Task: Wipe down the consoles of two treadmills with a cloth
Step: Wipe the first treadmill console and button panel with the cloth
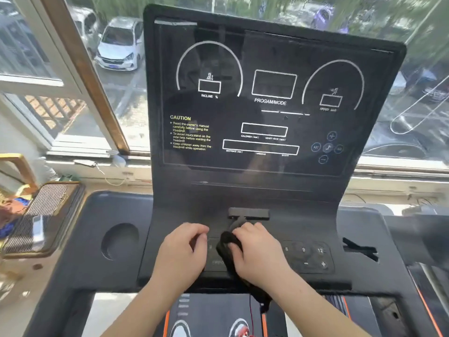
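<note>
A black treadmill console (pixel 267 105) fills the middle of the view, with white dial outlines and a yellow caution text. Its lower button panel (pixel 308 256) lies under my hands. My right hand (pixel 257 251) grips a black cloth (pixel 227 246) and presses it onto the panel's centre. The cloth's tail hangs down past the console's front edge. My left hand (pixel 182 249) rests on the panel just left of the cloth, its fingers curled; nothing shows in it.
A round cup holder (pixel 120 240) sits in the console's left wing. A window (pixel 116 76) behind looks onto parked cars. A woven tray with a small device (pixel 38 227) stands at far left. Below, the treadmill belt (pixel 218 314) and my shoes show.
</note>
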